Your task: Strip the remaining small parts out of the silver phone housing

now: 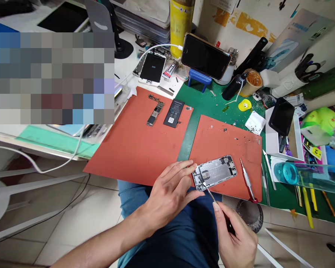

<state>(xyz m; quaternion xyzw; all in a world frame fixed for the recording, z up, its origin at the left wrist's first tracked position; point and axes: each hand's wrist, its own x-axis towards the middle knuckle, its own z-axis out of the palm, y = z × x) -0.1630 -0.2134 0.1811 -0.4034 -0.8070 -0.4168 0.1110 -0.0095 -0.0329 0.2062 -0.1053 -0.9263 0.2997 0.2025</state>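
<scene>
An opened phone housing (220, 173) lies tilted on the right red mat, its silvery inside facing up. My left hand (170, 190) grips its left end between fingers and thumb. In my right hand (234, 234) is a thin metal pry tool (210, 192), its tip inside the housing near the left end. The handle is mostly hidden by my fingers. To the housing's right lies a silver screwdriver (247, 180) with a red cap. A logic board (155, 112) and a black phone battery (174, 113) rest on the left red mat.
A phone (205, 57) leans on a blue stand at the back. Tweezers (265, 184) and a knife (268, 169) lie at the right, beside a clear blue bottle (309, 176). A white box (286, 143) stands behind them. Small screws and bits dot the right mat (212, 141).
</scene>
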